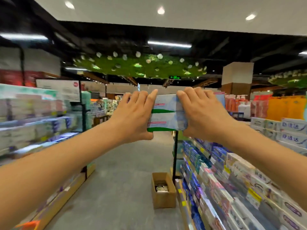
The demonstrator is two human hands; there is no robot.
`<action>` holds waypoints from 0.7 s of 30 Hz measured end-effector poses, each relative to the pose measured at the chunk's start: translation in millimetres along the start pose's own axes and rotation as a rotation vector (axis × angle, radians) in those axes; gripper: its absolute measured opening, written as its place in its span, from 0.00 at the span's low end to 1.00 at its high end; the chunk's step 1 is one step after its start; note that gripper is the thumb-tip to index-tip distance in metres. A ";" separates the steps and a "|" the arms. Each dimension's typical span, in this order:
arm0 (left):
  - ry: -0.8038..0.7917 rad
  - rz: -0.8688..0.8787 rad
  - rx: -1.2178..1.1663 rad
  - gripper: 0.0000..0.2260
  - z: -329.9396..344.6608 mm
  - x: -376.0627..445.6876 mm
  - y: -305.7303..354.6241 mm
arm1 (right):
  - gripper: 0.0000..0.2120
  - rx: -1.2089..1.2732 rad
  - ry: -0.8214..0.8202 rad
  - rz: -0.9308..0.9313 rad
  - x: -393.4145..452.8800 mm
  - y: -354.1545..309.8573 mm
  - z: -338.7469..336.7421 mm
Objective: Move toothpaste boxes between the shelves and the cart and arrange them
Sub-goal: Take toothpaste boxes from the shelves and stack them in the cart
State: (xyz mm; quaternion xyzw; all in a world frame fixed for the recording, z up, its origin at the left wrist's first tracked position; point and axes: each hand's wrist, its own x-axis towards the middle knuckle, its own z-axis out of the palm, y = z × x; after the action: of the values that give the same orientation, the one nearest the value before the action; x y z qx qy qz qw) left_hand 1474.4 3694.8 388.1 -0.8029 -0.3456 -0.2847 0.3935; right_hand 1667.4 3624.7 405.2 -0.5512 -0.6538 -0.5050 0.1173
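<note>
Both hands, left hand (132, 117) and right hand (201, 113), clamp two stacked toothpaste boxes (167, 113) mid-aisle; cardboard box (163, 190) sits on the floor beside the right shelves (232, 180); left shelves (33, 113) blurred.

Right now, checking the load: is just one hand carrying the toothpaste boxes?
No, the left hand and right hand clasp opposite ends of the stacked toothpaste boxes.

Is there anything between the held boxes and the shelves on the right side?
Nothing visible: both hands hold the stacked pale blue-and-green toothpaste boxes in open air above the aisle, and the stocked right shelves are below.
</note>
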 end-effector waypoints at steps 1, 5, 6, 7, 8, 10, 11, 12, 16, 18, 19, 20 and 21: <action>-0.004 -0.027 0.041 0.52 -7.1 -10.8 -6.9 | 0.47 0.024 0.047 -0.020 4.7 -8.9 -5.8; -0.115 -0.164 0.140 0.48 -40.4 -68.6 -36.1 | 0.45 0.223 0.085 -0.131 18.9 -62.0 -22.8; -0.142 -0.187 0.176 0.47 -49.8 -85.1 -43.5 | 0.45 0.269 0.111 -0.159 21.1 -76.0 -25.7; -0.166 -0.205 0.217 0.47 -59.2 -101.5 -50.3 | 0.45 0.318 0.156 -0.174 23.0 -90.3 -26.1; -0.190 -0.229 0.260 0.47 -67.6 -119.1 -57.4 | 0.46 0.367 0.205 -0.192 25.0 -106.1 -25.8; -0.217 -0.296 0.332 0.47 -82.8 -155.3 -68.8 | 0.48 0.460 0.272 -0.249 30.0 -139.4 -25.0; -0.231 -0.339 0.357 0.47 -90.7 -173.3 -72.2 | 0.49 0.512 0.301 -0.281 32.1 -156.6 -27.1; -0.255 -0.395 0.366 0.47 -99.2 -191.3 -74.1 | 0.49 0.577 0.324 -0.301 34.2 -174.8 -28.0; -0.357 -0.734 0.298 0.46 -123.7 -264.3 -77.6 | 0.48 1.014 0.371 -0.071 28.4 -256.4 -28.6; -0.348 -0.903 0.305 0.46 -133.3 -304.0 -83.6 | 0.47 1.539 0.099 0.192 16.8 -304.2 -39.9; -0.347 -0.965 0.329 0.45 -137.0 -323.1 -87.5 | 0.44 1.840 -0.164 0.278 11.1 -328.6 -48.6; -0.361 -1.026 0.347 0.45 -139.7 -340.1 -91.9 | 0.39 2.125 -0.482 0.302 7.0 -355.8 -58.0; -0.383 -1.086 0.350 0.46 -140.2 -354.9 -95.3 | 0.38 2.357 -0.768 0.300 3.1 -384.8 -66.4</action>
State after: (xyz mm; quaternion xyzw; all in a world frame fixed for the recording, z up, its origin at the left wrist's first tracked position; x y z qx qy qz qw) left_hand 1161.6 3504.2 244.8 -0.4715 -0.8129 -0.2343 0.2489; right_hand 1316.6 3619.4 233.8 -0.2912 -0.6306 0.5995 0.3976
